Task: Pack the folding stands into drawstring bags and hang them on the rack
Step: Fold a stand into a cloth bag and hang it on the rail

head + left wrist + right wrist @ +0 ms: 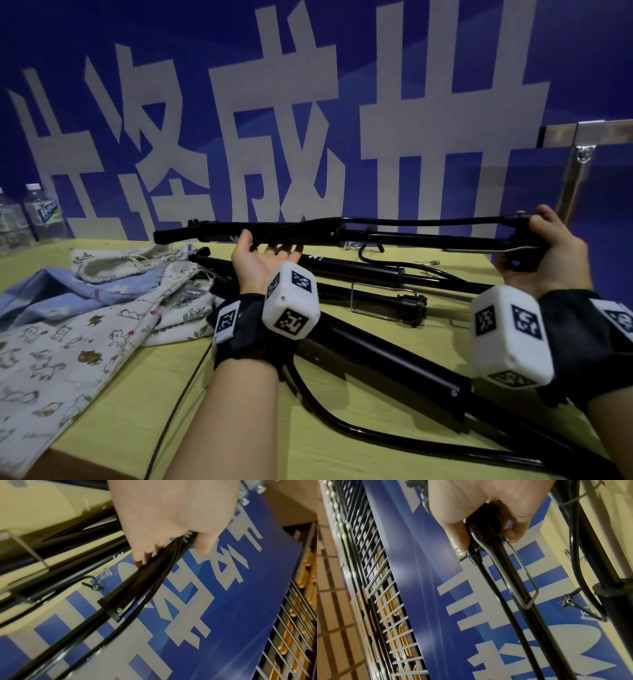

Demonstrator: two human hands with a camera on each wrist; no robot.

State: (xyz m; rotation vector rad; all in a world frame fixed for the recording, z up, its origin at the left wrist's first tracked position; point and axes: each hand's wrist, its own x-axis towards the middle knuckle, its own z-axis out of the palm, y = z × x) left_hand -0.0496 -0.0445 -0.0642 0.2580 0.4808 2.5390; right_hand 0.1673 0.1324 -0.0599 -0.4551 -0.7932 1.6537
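Head view: a long black folded metal stand (359, 230) hangs level above the yellow-green tabletop (239, 394), its long axis running left to right across the body. The right hand (544, 250) wraps the right end, fingers curled round the tubes. The left hand (260, 257), palm up, cups the shaft left of its middle, fingers curled under and behind it. The free left end sticks out past the left hand towards the heap of printed cotton drawstring bags (102, 308), which lies on the table below and to the left, so the left hand is the nearer one to the bags. More black folded stands (376, 346) lie on the table under the lifted one.

Left wrist view: the fingers (204, 546) and thumb close round the black tube and its thin side rod, which run away down-left.

Right wrist view: the fingers (510, 535) clamp the capped end with a wire loop (527, 586), the shaft leading straight away from the palm. My judgement: bagging will go free end first, leftwards.
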